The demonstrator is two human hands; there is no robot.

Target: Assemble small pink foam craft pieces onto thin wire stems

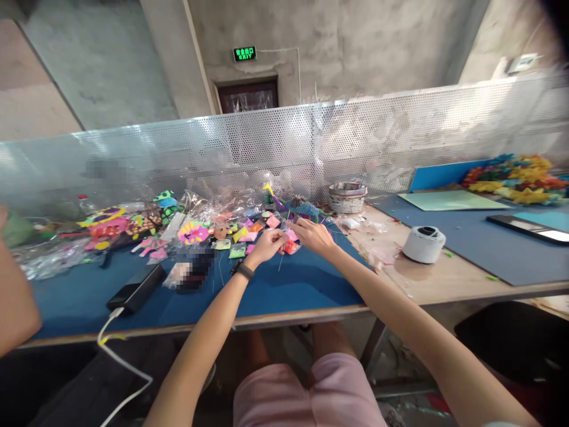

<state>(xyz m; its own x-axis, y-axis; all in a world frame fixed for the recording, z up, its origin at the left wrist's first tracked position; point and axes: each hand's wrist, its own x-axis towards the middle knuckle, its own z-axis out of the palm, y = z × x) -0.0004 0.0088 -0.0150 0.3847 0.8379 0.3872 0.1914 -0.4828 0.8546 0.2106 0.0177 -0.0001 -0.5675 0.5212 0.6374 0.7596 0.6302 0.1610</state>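
Observation:
My left hand (268,245), with a dark band at the wrist, is closed in a pinch above the blue mat (306,290). A thin wire-like strand (280,262) slants down from by its fingertips. Close on its right, my right hand (315,235) is closed too, thumb and fingers together; whatever it grips is too small to make out. Under and between the hands lie a red-orange packet (291,247) and a pink piece (292,235). Small coloured packets, among them a green one (237,252), spread to the left. A blue dotted figure (302,208) lies just behind.
Foam cutouts (194,232) and clear plastic wrap (53,255) crowd the left. A black power bank (136,289) trails a white cable (127,359). To the right are a basket (348,198), a white spool (424,244) and a phone (528,229). Another person's arm (15,290) shows left. A perforated screen (267,142) stands behind.

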